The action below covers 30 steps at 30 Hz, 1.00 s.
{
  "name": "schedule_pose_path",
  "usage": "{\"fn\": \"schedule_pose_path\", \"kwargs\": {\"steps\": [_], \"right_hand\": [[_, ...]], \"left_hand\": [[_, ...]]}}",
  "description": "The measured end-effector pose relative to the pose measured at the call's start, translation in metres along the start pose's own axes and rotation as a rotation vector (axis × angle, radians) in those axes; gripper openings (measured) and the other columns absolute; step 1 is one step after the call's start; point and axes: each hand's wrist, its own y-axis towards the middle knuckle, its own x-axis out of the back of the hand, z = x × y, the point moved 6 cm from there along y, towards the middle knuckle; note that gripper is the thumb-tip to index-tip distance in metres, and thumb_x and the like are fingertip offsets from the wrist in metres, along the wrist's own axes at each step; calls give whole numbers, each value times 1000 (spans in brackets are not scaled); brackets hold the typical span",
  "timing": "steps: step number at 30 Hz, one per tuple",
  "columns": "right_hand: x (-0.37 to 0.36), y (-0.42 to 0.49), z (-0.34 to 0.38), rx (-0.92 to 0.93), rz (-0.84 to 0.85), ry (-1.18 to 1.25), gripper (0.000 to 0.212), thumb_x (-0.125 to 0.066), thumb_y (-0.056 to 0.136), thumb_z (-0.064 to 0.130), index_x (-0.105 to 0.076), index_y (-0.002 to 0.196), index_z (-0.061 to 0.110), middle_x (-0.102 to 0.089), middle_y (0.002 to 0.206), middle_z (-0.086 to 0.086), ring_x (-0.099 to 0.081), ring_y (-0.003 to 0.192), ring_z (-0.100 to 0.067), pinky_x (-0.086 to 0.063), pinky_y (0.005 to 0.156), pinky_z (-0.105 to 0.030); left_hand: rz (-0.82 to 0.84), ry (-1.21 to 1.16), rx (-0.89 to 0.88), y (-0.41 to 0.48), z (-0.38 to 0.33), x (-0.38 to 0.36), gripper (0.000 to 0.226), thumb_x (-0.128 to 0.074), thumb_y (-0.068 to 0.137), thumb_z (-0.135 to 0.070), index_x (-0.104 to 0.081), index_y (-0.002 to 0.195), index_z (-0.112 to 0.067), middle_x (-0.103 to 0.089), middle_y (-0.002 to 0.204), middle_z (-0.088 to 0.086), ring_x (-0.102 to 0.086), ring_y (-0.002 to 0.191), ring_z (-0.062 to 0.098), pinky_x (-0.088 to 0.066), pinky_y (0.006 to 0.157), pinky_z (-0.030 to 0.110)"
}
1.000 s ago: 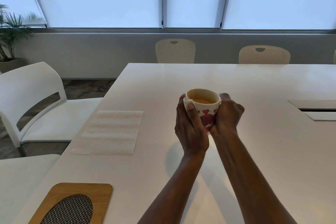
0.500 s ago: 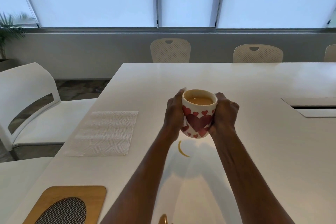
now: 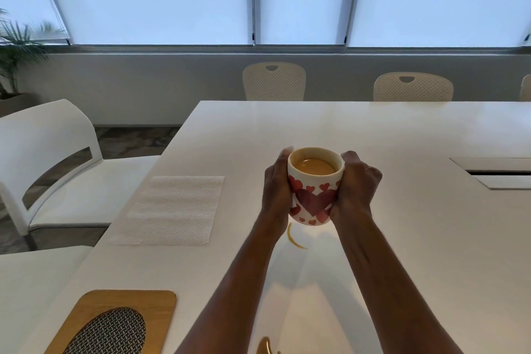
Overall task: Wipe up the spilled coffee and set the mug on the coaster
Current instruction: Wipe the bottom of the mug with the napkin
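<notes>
A white mug (image 3: 314,195) with red hearts, holding light-brown coffee, hangs above the white table (image 3: 431,238). My left hand (image 3: 277,190) wraps its left side and my right hand (image 3: 356,190) wraps its right side. Just below the mug a curved ring of spilled coffee (image 3: 293,238) lies on the table. Another coffee splash (image 3: 265,346) shows at the bottom edge between my forearms. A white paper towel (image 3: 169,210) lies flat to the left. The wooden coaster (image 3: 115,322) with a woven dark oval sits at the near left corner.
White chairs (image 3: 57,164) stand along the left table edge, and beige chairs (image 3: 274,80) line the far side. A cable hatch (image 3: 500,172) is recessed in the table on the right. A potted plant (image 3: 14,54) stands at the far left.
Both hands have raised the mug off the table, which uncovered the coffee ring under it. The second splash has come into view at the bottom edge.
</notes>
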Motion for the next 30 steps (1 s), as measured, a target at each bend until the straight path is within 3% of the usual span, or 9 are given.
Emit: {"fn": "schedule_pose_path", "kwargs": {"steps": [6,13,18,22,26,28,30], "right_hand": [[0,-6,4,-4,-37,4,38,-53,93,15,-51,55,14,-54,53,1,-55,51,-12,-46,49,-23],[4,-8,9,-12,-98,32,38,-52,94,18,-51,56,17,-54,55,2,-57,52,-12,-49,53,-26],[7,-2,5,-71,-124,56,33,-52,89,27,-52,57,19,-61,61,-1,-62,60,-17,-53,61,-33],[8,0,3,-106,-115,40,27,-50,79,39,-56,58,22,-67,69,-6,-68,69,-24,-60,71,-45],[8,-1,7,-68,-127,22,34,-50,91,30,-52,58,21,-61,63,0,-63,62,-17,-55,62,-34],[7,-2,8,-44,-128,8,36,-48,93,29,-52,58,20,-61,62,1,-62,60,-15,-51,58,-28],[6,-4,10,-26,-129,-5,37,-48,95,27,-52,59,19,-59,61,2,-60,57,-12,-48,55,-25]], "left_hand": [[-122,-25,-120,-17,-6,3,38,-24,105,-31,-62,103,-34,-69,97,-20,-69,89,0,-55,73,16],[-185,34,-212,-36,-11,-5,44,-26,101,-36,-48,138,-26,-60,125,-17,-62,108,2,-51,84,10],[-278,87,-317,-65,-9,-27,46,-28,103,-40,-26,149,-37,-35,154,-17,-36,140,4,-42,107,25],[-315,160,-398,-82,-2,-39,54,-22,98,-57,-19,149,-39,-22,157,-22,-19,145,-2,-29,117,30],[-335,91,-326,-77,6,-38,46,-26,100,-50,-19,146,-45,-23,156,-24,-21,144,-2,-30,115,25],[-383,71,-239,-71,7,-35,45,-27,102,-42,-25,147,-41,-31,155,-19,-30,143,2,-33,111,20],[-437,71,-133,-62,9,-30,49,-26,100,-46,-35,146,-34,-43,150,-11,-43,137,9,-40,108,22]]}}
